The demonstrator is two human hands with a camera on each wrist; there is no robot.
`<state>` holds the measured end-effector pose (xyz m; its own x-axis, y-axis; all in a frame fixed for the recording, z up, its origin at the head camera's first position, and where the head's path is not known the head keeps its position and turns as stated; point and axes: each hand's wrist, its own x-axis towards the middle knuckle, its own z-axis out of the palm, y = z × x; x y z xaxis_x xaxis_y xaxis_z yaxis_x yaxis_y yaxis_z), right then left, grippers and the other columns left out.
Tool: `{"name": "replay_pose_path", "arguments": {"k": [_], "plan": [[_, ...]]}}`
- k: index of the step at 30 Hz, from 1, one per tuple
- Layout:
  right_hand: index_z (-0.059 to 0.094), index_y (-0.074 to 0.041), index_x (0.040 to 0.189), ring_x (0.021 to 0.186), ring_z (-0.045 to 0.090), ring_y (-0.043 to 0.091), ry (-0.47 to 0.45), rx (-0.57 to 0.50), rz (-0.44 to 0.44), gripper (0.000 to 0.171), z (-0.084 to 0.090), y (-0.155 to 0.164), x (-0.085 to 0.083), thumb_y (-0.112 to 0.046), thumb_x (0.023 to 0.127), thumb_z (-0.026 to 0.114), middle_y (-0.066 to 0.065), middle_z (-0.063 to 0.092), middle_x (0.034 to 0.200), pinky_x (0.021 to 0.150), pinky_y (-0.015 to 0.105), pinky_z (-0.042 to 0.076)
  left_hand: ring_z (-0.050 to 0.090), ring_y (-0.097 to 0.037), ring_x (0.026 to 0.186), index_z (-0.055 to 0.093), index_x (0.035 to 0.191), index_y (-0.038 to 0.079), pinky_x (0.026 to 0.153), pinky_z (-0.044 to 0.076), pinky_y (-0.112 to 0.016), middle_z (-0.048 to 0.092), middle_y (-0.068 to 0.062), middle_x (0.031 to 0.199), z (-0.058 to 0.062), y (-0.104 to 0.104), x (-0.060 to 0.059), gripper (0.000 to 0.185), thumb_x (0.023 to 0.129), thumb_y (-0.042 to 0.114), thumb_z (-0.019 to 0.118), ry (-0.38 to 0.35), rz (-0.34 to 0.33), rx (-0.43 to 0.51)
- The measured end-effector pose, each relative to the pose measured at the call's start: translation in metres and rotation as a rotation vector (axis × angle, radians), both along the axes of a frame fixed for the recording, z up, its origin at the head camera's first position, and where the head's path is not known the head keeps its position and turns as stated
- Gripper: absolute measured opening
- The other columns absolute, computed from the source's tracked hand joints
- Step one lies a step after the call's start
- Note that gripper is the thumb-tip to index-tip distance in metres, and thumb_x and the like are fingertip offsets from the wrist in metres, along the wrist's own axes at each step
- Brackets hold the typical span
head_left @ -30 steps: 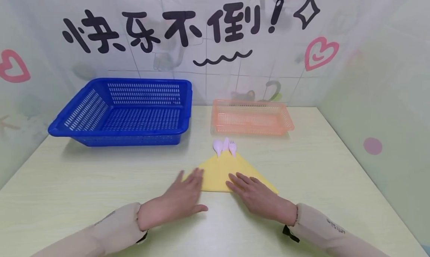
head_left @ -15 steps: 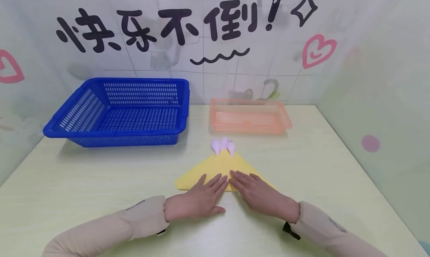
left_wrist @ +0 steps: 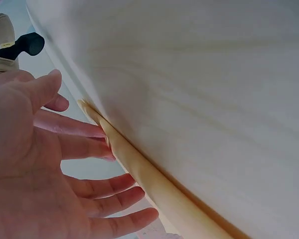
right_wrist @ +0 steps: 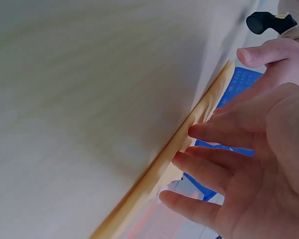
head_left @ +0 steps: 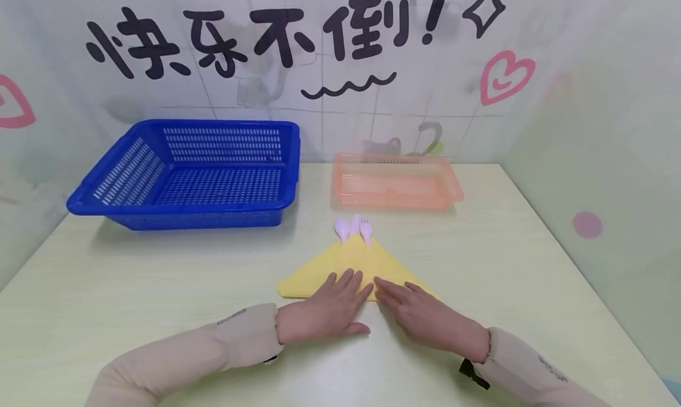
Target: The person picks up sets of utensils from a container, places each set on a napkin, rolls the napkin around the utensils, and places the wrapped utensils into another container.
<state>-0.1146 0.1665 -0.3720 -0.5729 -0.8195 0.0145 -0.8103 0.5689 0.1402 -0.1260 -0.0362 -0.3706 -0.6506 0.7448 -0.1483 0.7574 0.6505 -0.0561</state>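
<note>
A yellow napkin folded into a triangle lies on the pale table, its apex pointing away from me. Three small pink plastic utensils poke out from under the apex. My left hand lies flat, fingers straight, on the napkin's near edge at the middle. My right hand lies flat beside it on the right part of that edge, fingertips almost touching the left hand's. In the wrist views the straight fingers and fingers press the napkin's yellow edge.
A large blue perforated basket stands at the back left of the table. A smaller orange basket stands at the back centre, just beyond the utensils. Walls with printed characters and hearts close in the back and right side.
My left hand slid right along the napkin's near edge, from its left corner to the middle beside the right hand. The right hand shifted slightly right and toward me.
</note>
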Motion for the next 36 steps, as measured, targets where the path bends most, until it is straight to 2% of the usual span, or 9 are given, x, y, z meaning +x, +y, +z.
{"name": "replay_pose_path", "arguments": {"k": [4,9,16,23,29,32,36], "plan": [[0.056,0.003,0.115,0.115,0.046,0.024,0.004,-0.035,0.017,0.038,-0.001,0.002,-0.003,-0.004,0.079,0.061,0.018,0.048,0.127,0.078,0.037,0.048,0.027,-0.027,0.129,0.038,0.135,0.008,0.099,0.030,-0.046,0.029,-0.014,0.141,0.000,0.004,-0.001,0.072,0.084,0.058,0.042,-0.036,0.020,-0.027],[0.057,0.003,0.113,0.111,0.050,0.025,0.017,-0.075,0.024,0.036,-0.001,0.003,-0.006,-0.005,0.078,0.062,0.019,0.053,0.120,0.075,0.036,0.048,0.016,-0.021,0.134,0.033,0.137,0.007,0.102,0.023,-0.050,0.020,-0.006,0.147,0.001,0.006,-0.003,0.074,0.084,0.059,0.040,-0.049,-0.004,-0.047],[0.057,0.003,0.113,0.101,0.056,0.024,0.025,-0.070,-0.003,0.036,-0.001,0.003,-0.010,-0.005,0.078,0.062,0.015,0.057,0.114,0.076,0.036,0.049,0.015,-0.021,0.135,0.026,0.140,0.010,0.101,0.023,-0.052,0.017,0.000,0.148,0.001,0.007,-0.006,0.075,0.085,0.058,0.040,-0.116,0.007,-0.050],[0.061,0.001,0.104,0.088,0.058,0.021,0.020,-0.125,-0.004,0.028,-0.001,0.003,-0.013,-0.003,0.077,0.063,0.011,0.059,0.100,0.070,0.033,0.050,0.018,-0.022,0.134,0.029,0.140,0.014,0.100,0.025,-0.052,0.018,0.001,0.148,0.001,0.008,-0.008,0.072,0.085,0.058,0.041,-0.114,-0.006,-0.056],[0.065,-0.004,0.086,0.067,0.051,0.015,0.004,-0.212,-0.038,0.013,-0.001,0.001,-0.020,0.001,0.074,0.064,0.005,0.054,0.081,0.055,0.023,0.045,0.022,-0.023,0.132,0.036,0.137,0.018,0.098,0.027,-0.052,0.022,0.001,0.146,0.000,0.008,-0.007,0.066,0.084,0.057,0.044,-0.085,-0.022,-0.050],[0.064,-0.007,0.081,0.062,0.048,0.012,-0.044,-0.247,-0.079,0.010,-0.001,0.000,-0.025,0.000,0.074,0.065,0.002,0.051,0.074,0.051,0.020,0.042,0.023,-0.023,0.132,0.038,0.136,0.019,0.098,0.029,-0.051,0.023,0.001,0.146,0.000,0.008,-0.007,0.066,0.083,0.058,0.044,-0.068,-0.023,-0.059],[0.064,-0.008,0.079,0.056,0.042,0.009,-0.108,-0.270,-0.143,0.007,-0.001,-0.002,-0.032,-0.003,0.075,0.065,-0.001,0.046,0.069,0.045,0.018,0.037,0.022,-0.024,0.132,0.038,0.136,0.018,0.098,0.028,-0.052,0.022,0.002,0.146,0.000,0.008,-0.007,0.065,0.084,0.057,0.044,-0.089,-0.017,-0.047]]}}
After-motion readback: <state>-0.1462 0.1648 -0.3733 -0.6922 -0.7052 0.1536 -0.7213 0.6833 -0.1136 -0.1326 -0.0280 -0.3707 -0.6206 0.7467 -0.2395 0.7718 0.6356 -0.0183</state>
